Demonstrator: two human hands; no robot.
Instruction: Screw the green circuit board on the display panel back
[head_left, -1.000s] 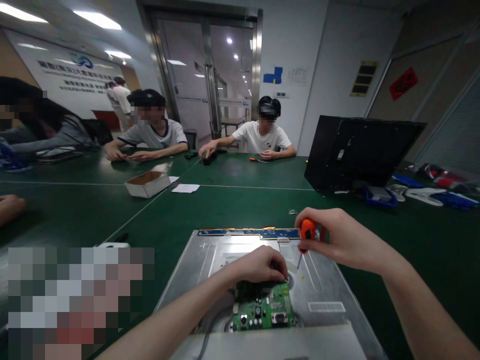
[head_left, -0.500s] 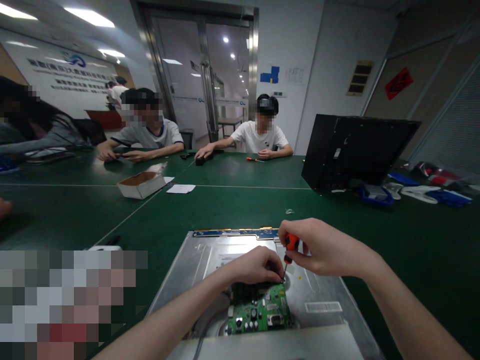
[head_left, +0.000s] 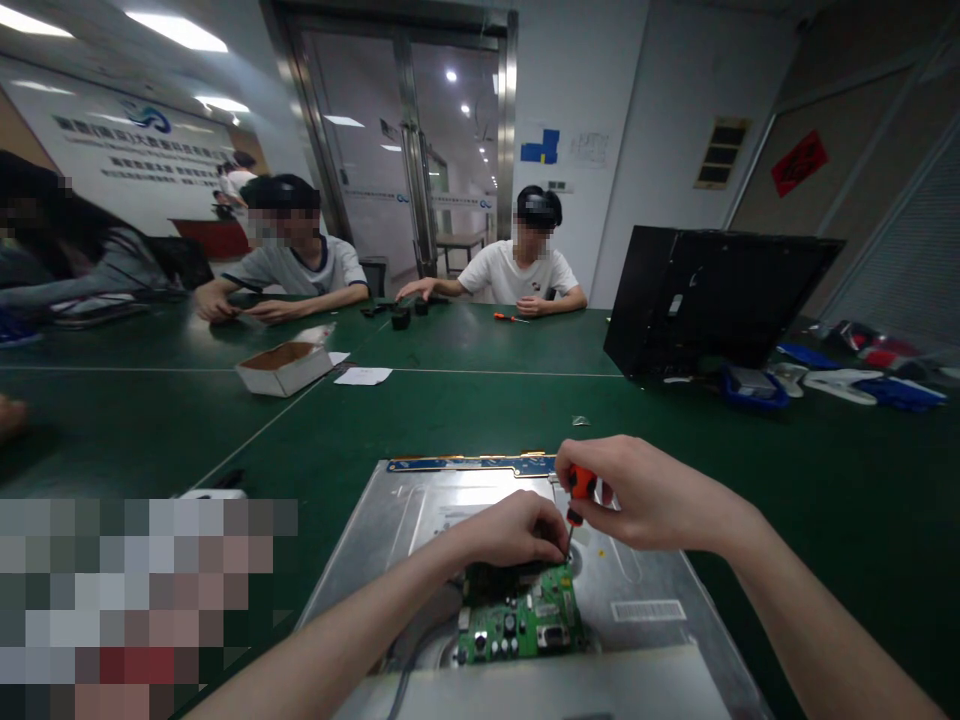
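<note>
My right hand (head_left: 630, 492) is wrapped round the red and black handle of a screwdriver (head_left: 582, 485). Its thin shaft points down, with the tip at the upper right corner of a green circuit board (head_left: 517, 620). Right beside that tip, my left hand (head_left: 517, 530) has its fingers pinched together over the board's far edge; what they hold, if anything, is hidden. The board lies on a silver metal panel (head_left: 645, 650), which carries a blue circuit strip (head_left: 465, 465) along its far edge. A grey cable (head_left: 409, 660) runs at the board's left.
A black monitor housing (head_left: 712, 300) stands at the right, with a blue tray (head_left: 754, 388) and gloves (head_left: 862, 387) near it. An open white box (head_left: 285, 370) and paper (head_left: 364, 376) lie left of centre. Co-workers sit across the green table (head_left: 480, 410).
My hands, the screwdriver and the board stay nearly in place. Across the table, a co-worker's hand has moved off a small black object.
</note>
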